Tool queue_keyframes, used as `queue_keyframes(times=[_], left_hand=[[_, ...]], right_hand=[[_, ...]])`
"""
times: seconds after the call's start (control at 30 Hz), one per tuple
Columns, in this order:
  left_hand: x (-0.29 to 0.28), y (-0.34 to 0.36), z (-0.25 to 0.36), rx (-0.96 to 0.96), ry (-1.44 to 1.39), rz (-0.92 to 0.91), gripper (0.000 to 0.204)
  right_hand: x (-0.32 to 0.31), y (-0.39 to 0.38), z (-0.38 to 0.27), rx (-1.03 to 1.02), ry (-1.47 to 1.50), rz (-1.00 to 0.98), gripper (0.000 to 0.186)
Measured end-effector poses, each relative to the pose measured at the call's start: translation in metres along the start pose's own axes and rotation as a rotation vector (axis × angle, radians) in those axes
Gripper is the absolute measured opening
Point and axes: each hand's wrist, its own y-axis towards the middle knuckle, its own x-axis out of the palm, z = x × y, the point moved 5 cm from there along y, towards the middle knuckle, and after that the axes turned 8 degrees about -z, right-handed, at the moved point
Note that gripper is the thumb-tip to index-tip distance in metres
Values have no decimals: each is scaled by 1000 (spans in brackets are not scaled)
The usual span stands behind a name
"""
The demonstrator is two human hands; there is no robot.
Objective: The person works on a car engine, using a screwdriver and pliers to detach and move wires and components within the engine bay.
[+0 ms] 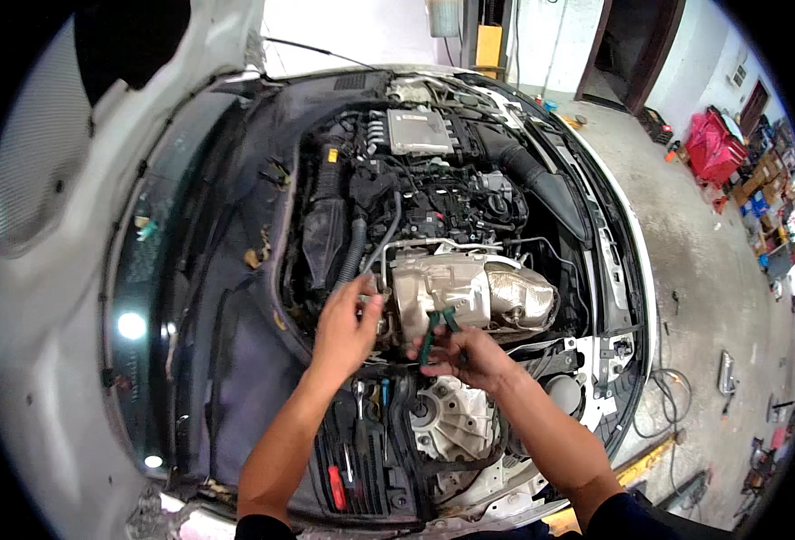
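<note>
While left hand (348, 319) reaches inward, right hand (465, 353) grips green-handled pliers (433, 328).

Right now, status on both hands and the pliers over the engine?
Left hand pinching something small beside the silver heat shield. Right hand gripping green-handled pliers, nose toward the shield. Grey corrugated hose close above left fingers.
</note>
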Motion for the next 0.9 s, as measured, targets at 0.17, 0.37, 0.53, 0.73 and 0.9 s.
queue_keyframes(times=[0.17,0.37,0.53,0.73,0.9], left_hand=[[64,31,-32,174,36,-76,46],[60,60,-56,247,-58,156,30],[50,55,-74,224,-172,356,20],[53,42,-80,248,-152,353,16],[55,48,-81,278,-278,357,15]], right_hand=[[-25,79,-19,-1,-27,70,30],[-21,116,-28,-75,84,140,21],[-16,143,-17,-110,163,188,20],[-28,154,3,-115,217,129,17],[-36,147,-8,-198,209,151,23]])
